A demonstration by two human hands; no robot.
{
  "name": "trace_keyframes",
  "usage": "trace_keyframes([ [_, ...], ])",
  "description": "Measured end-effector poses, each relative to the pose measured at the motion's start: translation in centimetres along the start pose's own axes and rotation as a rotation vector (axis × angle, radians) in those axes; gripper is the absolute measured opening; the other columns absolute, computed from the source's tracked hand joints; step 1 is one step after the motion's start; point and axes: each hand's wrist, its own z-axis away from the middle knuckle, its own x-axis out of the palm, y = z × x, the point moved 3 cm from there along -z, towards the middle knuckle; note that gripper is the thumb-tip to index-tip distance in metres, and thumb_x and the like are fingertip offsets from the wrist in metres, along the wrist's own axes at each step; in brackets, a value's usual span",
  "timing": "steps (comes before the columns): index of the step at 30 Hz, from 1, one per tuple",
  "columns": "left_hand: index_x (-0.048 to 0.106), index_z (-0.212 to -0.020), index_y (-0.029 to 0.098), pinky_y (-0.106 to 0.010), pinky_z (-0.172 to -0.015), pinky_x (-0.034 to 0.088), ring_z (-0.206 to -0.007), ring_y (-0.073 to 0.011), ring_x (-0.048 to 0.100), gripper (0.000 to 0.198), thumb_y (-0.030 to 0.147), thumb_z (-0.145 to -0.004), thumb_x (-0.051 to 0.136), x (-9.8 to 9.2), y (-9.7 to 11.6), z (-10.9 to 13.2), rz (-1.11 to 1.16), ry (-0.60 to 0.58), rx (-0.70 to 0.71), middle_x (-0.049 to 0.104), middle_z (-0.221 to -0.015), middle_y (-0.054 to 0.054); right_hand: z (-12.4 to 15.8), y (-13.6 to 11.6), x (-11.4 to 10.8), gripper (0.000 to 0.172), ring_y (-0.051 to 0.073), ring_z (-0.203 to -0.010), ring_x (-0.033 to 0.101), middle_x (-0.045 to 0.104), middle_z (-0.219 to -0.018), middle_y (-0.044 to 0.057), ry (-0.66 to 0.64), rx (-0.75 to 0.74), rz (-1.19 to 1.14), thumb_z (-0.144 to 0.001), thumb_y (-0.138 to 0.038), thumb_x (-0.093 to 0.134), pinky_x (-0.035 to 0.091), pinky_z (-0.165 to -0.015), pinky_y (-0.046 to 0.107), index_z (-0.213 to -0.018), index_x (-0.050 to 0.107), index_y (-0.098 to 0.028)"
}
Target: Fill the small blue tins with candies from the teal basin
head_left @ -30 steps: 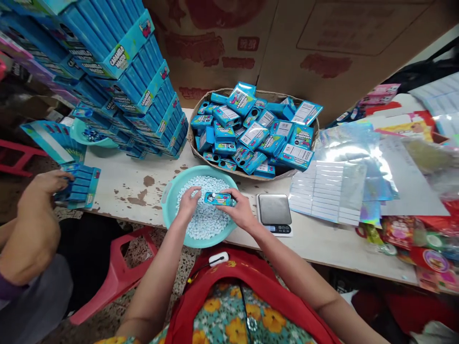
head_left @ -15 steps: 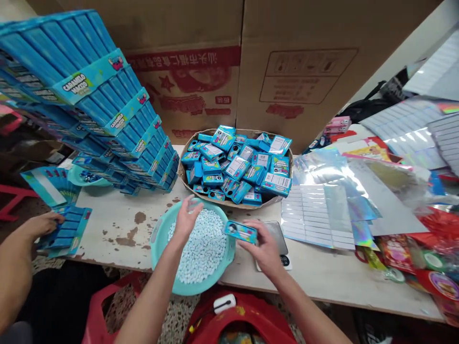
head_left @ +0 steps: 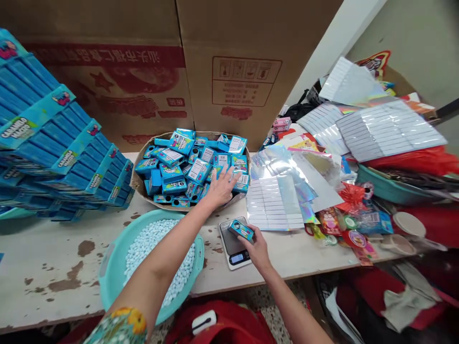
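Observation:
Stretched over the right side of a low cardboard tray (head_left: 190,209) is my left hand (head_left: 221,187), fingers apart, by the small blue candy boxes (head_left: 173,173) heaped in it. Whether a fingertip touches a box I cannot tell. My right hand (head_left: 257,248) grips one small blue candy box (head_left: 241,229) by its end. That box is over the plate of a kitchen scale (head_left: 233,246); whether it rests there is unclear. Left of the scale is a turquoise basin (head_left: 107,282) of pale blue candies (head_left: 150,241), partly hidden behind my left forearm.
Tall stacks of blue display cartons (head_left: 68,157) stand at the left. A big cardboard box (head_left: 247,28) rises behind the tray. Shiny label sheets (head_left: 274,203) and colourful packets (head_left: 328,222) cover the right side. A red stool (head_left: 229,320) is below the table edge.
My view has swung right. My left hand has gone from above the basin to the heaped boxes. My right hand has brought its candy box over the scale. The other person's hand left view.

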Motion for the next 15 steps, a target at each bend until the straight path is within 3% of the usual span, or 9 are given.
trace_keyframes([
  [3,0.041,-0.136,0.022,-0.060,-0.109,0.009,-0.129,-0.0311,0.036,0.064,0.015,-0.074,0.055,0.6,1.2,-2.0,0.036,-0.070,0.046,0.048,-0.135,-0.014,0.4,-1.2,-1.6,0.069,0.027,-0.118,0.049,0.049,-0.129,0.014,0.084,-0.060,0.094,-0.070,-0.042,0.072,0.045,-0.097,0.047,-0.128,0.043,-0.018],
  [5,0.049,-0.128,0.019,-0.055,-0.110,0.016,-0.121,-0.0286,0.046,0.053,0.014,-0.076,0.052,-0.2,0.8,-1.8,0.149,-0.021,-0.017,0.056,-0.126,-0.012,0.8,-3.0,-3.2,0.062,0.026,-0.119,0.047,0.047,-0.130,0.013,0.164,-0.130,0.123,-0.076,-0.039,0.068,0.046,-0.096,0.047,-0.129,0.043,-0.020],
  [8,0.048,-0.128,0.019,-0.042,-0.104,0.034,-0.116,-0.0246,0.051,0.048,0.022,-0.080,0.051,-2.8,-0.4,1.0,0.457,0.080,-0.128,0.056,-0.127,-0.009,1.2,-7.0,-5.4,0.046,0.024,-0.116,0.050,0.050,-0.123,0.012,0.257,-0.294,0.142,-0.082,-0.033,0.063,0.049,-0.092,0.044,-0.124,0.048,-0.021],
  [10,0.046,-0.131,0.021,-0.036,-0.098,0.041,-0.114,-0.0230,0.053,0.050,0.029,-0.082,0.052,-5.0,-0.8,4.3,0.626,0.061,-0.154,0.055,-0.129,-0.007,1.3,-10.3,-5.9,0.043,0.024,-0.115,0.051,0.051,-0.122,0.011,0.287,-0.415,0.177,-0.082,-0.030,0.064,0.048,-0.093,0.044,-0.122,0.050,-0.023],
  [12,0.046,-0.131,0.024,-0.035,-0.096,0.042,-0.113,-0.0237,0.054,0.051,0.032,-0.081,0.056,-7.4,-0.7,7.8,0.656,-0.014,-0.150,0.056,-0.128,-0.006,1.3,-13.3,-5.0,0.050,0.026,-0.119,0.049,0.050,-0.126,0.012,0.239,-0.526,0.234,-0.080,-0.030,0.067,0.044,-0.099,0.047,-0.125,0.048,-0.023],
  [15,0.049,-0.127,0.026,-0.036,-0.095,0.042,-0.111,-0.0249,0.054,0.053,0.030,-0.077,0.063,-10.4,0.3,12.7,0.617,-0.110,-0.074,0.058,-0.124,-0.006,1.1,-16.4,-1.1,0.068,0.031,-0.124,0.045,0.050,-0.131,0.013,-0.082,-0.626,0.304,-0.071,-0.036,0.074,0.036,-0.105,0.052,-0.131,0.045,-0.023],
])
